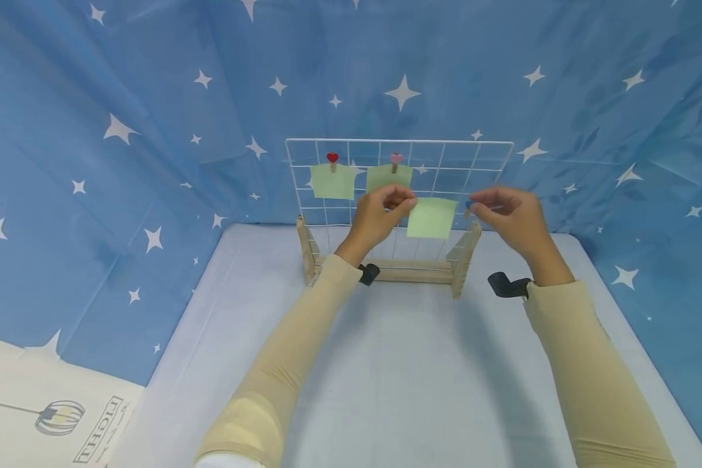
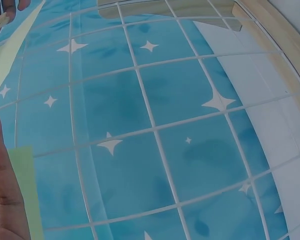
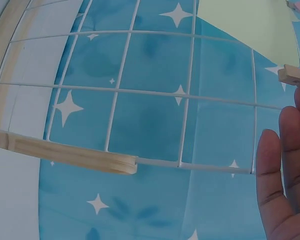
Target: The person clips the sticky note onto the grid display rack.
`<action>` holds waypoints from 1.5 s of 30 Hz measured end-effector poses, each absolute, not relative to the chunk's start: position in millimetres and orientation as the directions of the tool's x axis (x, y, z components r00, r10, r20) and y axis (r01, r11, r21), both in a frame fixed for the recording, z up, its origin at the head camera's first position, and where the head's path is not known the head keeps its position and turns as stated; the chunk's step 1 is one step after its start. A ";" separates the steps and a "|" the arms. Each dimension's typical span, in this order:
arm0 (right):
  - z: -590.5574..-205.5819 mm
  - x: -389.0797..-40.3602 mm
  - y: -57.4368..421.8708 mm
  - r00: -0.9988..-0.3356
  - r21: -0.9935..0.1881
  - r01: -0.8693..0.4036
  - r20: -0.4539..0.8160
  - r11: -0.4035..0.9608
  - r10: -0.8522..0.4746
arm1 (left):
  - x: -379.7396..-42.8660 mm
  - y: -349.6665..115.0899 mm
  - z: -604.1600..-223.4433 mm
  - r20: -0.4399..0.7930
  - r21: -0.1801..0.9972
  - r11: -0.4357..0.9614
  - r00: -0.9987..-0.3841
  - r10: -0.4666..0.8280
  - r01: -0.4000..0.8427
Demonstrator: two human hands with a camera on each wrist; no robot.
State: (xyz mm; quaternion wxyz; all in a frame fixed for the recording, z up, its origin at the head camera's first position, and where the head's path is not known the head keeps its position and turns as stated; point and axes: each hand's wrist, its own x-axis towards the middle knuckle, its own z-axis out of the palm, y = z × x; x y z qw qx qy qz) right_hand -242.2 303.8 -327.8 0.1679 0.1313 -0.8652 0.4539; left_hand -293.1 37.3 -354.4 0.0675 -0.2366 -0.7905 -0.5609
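Note:
My left hand (image 1: 380,214) pinches a pale green paper note (image 1: 431,218) by its upper left corner, in front of a white wire grid rack (image 1: 399,140). To the right of the note, my right hand (image 1: 511,214) pinches a small wooden clothespin (image 3: 292,75) between thumb and fingers. In the head view the blue decoration (image 1: 468,204) of this clothespin shows by the fingertips, a little apart from the note. Two more green notes hang on the grid: one (image 1: 332,183) under a red heart clothespin (image 1: 332,158), the other (image 1: 379,177), partly behind my left hand, under a pink heart clothespin (image 1: 396,158).
Wooden feet (image 1: 463,263) and a wooden crossbar (image 1: 415,273) hold the rack up on a white-covered table (image 1: 398,377). Blue cloth (image 1: 169,78) with white stars hangs close behind and at both sides. A black wrist camera (image 1: 506,286) sticks out from the right sleeve.

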 end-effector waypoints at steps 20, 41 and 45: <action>-310.3 -247.5 301.4 -0.876 -0.682 -0.429 0.475 0.593 -0.087 | -295.5 48.2 -346.5 0.421 0.865 0.161 -0.861 0.285 0.476; -297.8 -253.3 301.4 -0.873 -0.701 -0.423 0.485 0.574 -0.051 | -300.9 58.7 -338.0 0.437 0.864 0.136 -0.856 0.276 0.485; -295.2 -254.1 301.9 -0.877 -0.701 -0.414 0.479 0.581 -0.047 | -302.8 60.4 -336.8 0.441 0.863 0.137 -0.857 0.267 0.487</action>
